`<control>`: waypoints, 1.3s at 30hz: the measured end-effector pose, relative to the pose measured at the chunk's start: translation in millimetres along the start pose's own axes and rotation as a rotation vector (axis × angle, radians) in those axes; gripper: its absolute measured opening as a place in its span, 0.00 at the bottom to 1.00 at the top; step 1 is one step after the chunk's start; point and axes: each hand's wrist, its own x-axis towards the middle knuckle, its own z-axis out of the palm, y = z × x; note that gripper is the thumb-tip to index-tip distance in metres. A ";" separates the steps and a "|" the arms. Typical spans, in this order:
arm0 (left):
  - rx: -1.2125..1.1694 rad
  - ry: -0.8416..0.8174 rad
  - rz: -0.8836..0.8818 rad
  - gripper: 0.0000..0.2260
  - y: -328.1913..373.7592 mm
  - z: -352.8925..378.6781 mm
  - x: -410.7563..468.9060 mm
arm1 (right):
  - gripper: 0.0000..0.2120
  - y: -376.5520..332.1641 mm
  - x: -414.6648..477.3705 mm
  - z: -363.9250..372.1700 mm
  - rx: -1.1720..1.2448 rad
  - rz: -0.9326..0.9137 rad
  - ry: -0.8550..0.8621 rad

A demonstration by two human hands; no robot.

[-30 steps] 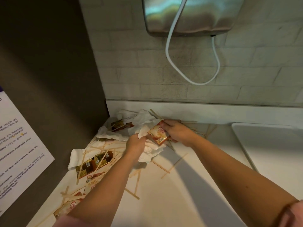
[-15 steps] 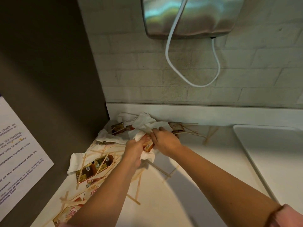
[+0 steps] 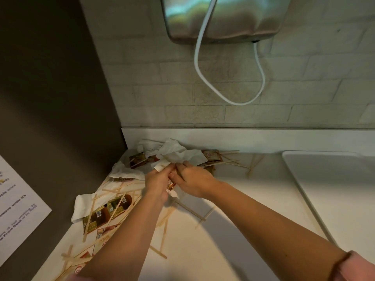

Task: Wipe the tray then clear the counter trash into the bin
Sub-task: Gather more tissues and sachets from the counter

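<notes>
Trash is heaped in the counter's back left corner: crumpled white napkins (image 3: 176, 153), brown and orange packets (image 3: 107, 212) and several wooden stir sticks (image 3: 190, 209). Both my hands meet over the heap. My left hand (image 3: 157, 182) grips a wad of white napkin. My right hand (image 3: 191, 179) pinches an orange packet (image 3: 171, 184) against that napkin, between the two hands. The white tray (image 3: 304, 179) lies on the counter at the right, away from both hands.
A dark panel (image 3: 50, 98) with a printed notice (image 3: 18, 209) walls the left side. A metal wall unit (image 3: 223, 17) with a looping white cable (image 3: 261, 78) hangs above the tiled backsplash. More sticks and a packet (image 3: 212, 155) lie along the back edge.
My right hand carried the orange packet left into the napkin held by my left hand, and the two hands closed together over it.
</notes>
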 end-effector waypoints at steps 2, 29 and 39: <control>0.005 -0.006 0.001 0.06 0.2 3.3 1.6 | 0.22 9.4 -0.6 -7.8 0.118 -0.023 -0.044; 0.007 -0.116 0.019 0.03 -6.4 15.5 14.1 | 0.15 168.5 8.1 2.7 -0.080 0.827 0.294; 0.018 -0.125 0.026 0.02 -5.7 12.2 15.8 | 0.15 157.1 20.3 7.6 -0.243 0.627 0.184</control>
